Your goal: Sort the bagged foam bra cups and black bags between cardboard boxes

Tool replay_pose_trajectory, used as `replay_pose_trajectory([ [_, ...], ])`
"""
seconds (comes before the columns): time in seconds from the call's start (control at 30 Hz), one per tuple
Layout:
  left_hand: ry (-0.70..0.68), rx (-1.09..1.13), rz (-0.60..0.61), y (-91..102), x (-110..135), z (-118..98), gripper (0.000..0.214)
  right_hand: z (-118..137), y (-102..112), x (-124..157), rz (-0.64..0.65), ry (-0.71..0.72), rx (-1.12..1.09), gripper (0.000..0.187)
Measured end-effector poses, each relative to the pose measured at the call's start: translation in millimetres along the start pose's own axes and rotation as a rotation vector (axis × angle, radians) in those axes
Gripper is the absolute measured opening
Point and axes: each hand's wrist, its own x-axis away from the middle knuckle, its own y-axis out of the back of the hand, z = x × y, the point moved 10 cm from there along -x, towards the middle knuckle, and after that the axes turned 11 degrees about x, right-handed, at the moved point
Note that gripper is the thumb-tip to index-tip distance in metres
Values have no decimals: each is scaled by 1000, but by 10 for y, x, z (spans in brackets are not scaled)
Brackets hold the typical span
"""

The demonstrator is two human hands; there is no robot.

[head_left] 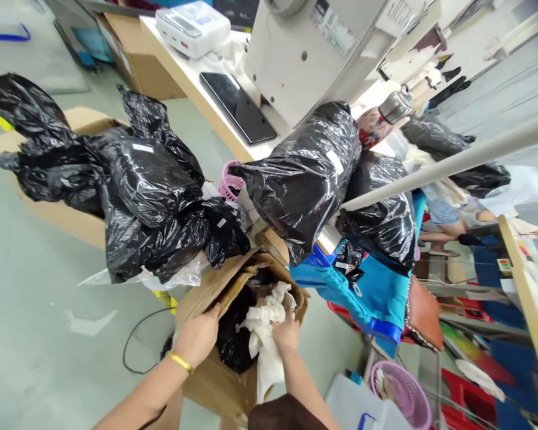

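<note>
My left hand [197,337], with a gold bangle on the wrist, grips the folded-back flap of an open cardboard box [215,382] on the floor. My right hand [286,332] reaches into the box and is closed on a bunch of white cloth [264,334] that hangs over the box's edge. Dark material fills the box under the cloth.
Black plastic bags [147,197] are piled left of the box, and more [309,173] lie on a table edge under a grey machine [314,54]. A tablet [237,107] lies on the table. Blue fabric [372,292], pink baskets [403,394] and another person [520,197] are at right.
</note>
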Motion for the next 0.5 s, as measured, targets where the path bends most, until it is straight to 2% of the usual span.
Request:
replay_pose_trajectory([
  [0.13, 28, 58, 17, 106, 336, -9, 57, -49, 199, 139, 13, 70, -40, 75],
  [0.27, 83, 85, 34, 232, 593, 57, 56, -207, 403, 428, 35, 131, -82, 64],
  [0.4, 118, 100, 50, 229, 710, 68, 54, -411, 558, 639, 21, 133, -134, 59],
  [0.5, 102, 109, 71, 127, 674, 44, 53, -511, 562, 688, 14, 127, -142, 58],
])
